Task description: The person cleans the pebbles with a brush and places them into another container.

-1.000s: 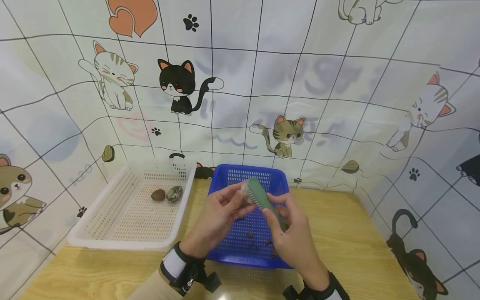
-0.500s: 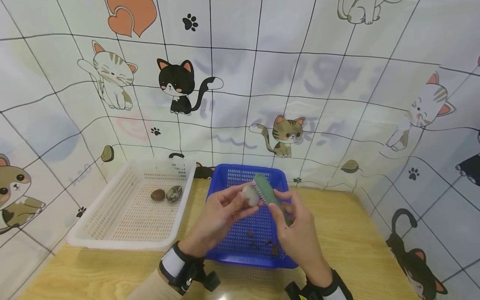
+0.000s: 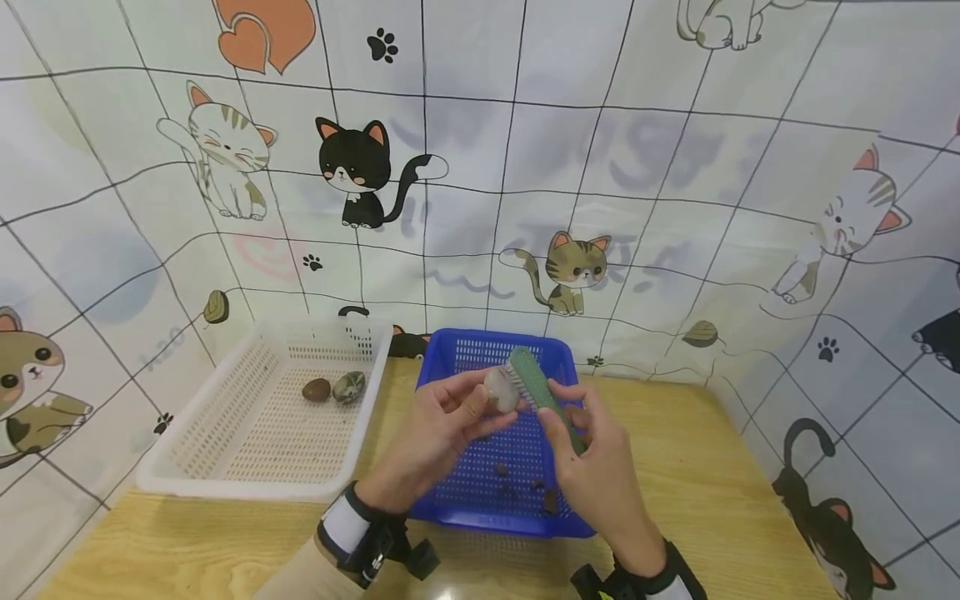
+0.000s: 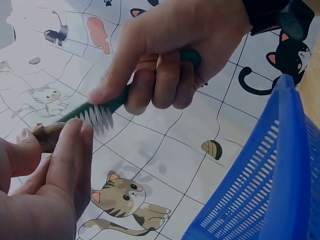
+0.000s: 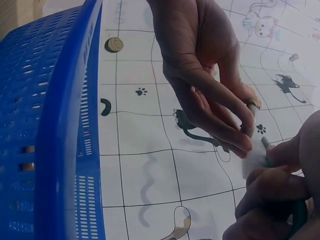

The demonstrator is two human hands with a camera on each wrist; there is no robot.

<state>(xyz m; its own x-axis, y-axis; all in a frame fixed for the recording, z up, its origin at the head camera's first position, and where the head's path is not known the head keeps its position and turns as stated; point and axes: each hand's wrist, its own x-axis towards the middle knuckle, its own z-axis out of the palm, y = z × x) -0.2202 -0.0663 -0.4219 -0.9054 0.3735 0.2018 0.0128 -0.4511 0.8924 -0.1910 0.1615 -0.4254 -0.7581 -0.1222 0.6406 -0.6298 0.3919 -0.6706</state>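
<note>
Pinching a small rounded stone (image 3: 502, 393) btwn thumb & fingers, the L hand (image 3: 442, 421) holds it above the blue basket (image 3: 502, 525) — pale on the side the head cam sees, brownish in the L wrist view. The R hand (image 3: 596, 450) has its fingers curled round the handle of a green brush (image 3: 534, 385), thumb laid along it nr the head; the white bristles (image 4: 101, 120) face the stone's R side & look to be touching it. Blue basket sits mid worktop (image 3: 697, 475), far end nr the back edge; a few small dark bits (image 3: 551, 501) lie on its slotted floor, the biggest nr its front R corner. Part of that floor is hidden by the hands. White basket (image 3: 240, 490) fills the worktop's back L corner, w/ two stones in it: a smooth brown stone (image 3: 316, 390) and, just to its R, a mottled stone (image 3: 348, 387) — both toward the basket's R wall. Behind the worktop's back edge: a wall sheet (image 3: 472, 200) w/ cartoon cats.
</note>
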